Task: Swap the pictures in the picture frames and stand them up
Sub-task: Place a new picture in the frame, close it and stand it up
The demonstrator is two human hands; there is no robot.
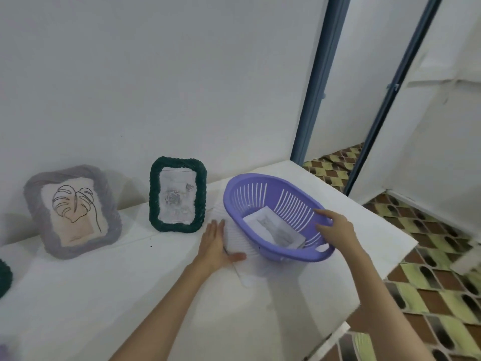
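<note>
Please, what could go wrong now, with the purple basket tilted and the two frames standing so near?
1. The right hand holds the rim of the tilted purple basket; if the grip slips, the paper pictures inside may slide out.
2. The left hand rests flat beside the basket, close to the green frame; a sideways push could knock it over.
3. The basket sits near the table edge and might fall.

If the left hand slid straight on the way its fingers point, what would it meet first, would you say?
Probably the dark green frame: the left hand lies flat on the table, its fingers pointing just past the frame's right edge, though depth is unclear.
</note>
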